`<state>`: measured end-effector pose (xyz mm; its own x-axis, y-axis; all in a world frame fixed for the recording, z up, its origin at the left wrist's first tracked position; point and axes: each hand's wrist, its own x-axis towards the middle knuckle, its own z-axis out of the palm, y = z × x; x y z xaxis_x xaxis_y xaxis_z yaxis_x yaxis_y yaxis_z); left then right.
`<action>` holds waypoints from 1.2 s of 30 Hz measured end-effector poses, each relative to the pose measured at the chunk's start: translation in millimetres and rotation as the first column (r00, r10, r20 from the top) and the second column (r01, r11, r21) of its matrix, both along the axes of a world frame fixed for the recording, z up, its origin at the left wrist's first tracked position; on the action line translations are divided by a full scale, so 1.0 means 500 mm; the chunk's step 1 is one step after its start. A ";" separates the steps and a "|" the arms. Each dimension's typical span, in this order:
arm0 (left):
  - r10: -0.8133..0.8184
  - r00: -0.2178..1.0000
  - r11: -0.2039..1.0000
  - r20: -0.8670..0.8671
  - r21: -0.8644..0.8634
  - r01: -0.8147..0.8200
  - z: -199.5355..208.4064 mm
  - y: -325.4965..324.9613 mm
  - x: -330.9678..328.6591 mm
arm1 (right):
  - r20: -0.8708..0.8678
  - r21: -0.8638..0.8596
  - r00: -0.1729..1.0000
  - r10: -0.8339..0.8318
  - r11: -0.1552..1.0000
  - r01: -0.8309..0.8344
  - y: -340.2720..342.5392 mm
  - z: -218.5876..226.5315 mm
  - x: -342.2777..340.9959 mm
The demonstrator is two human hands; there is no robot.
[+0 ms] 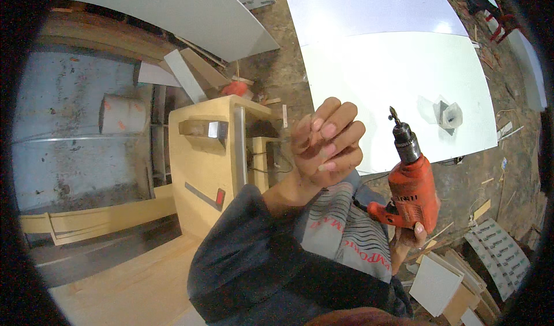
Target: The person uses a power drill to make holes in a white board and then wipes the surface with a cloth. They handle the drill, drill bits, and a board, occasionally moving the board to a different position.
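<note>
My left hand (330, 143) is raised in the middle of the view, palm up. Its fingers are curled inward with the fingertips close together; whatever they hold, if anything, cannot be made out. To its right, an orange-red power drill (413, 193) points upward and away, a short bit (393, 116) in its dark metal chuck. My right hand (411, 238) grips the drill from below, mostly hidden behind its body and my clothing. Beyond both hands lies a large glossy white panel (369, 72), with a clear plastic bag (450, 116) of small dark contents on it.
A yellow wooden cabinet (202, 147) stands close on my left, a block-shaped tool (202, 128) on it. Another large pale panel (179, 14) leans at the far left. Board offcuts (437, 282) and scraps litter the floor at the lower right.
</note>
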<state>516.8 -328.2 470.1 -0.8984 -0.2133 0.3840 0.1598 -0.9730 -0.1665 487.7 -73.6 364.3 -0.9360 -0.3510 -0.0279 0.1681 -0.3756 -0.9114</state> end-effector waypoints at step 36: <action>0.156 0.969 0.973 -0.193 -0.140 -0.185 0.000 0.000 0.026 | 0.009 -0.005 0.999 0.048 0.999 -0.048 0.009 0.003 0.017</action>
<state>529.8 -328.1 470.1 -0.7669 -0.2820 0.5765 0.3067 -0.9501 -0.0568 496.0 -69.3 366.0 -0.9179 -0.3954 -0.0341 0.1938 -0.3716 -0.9079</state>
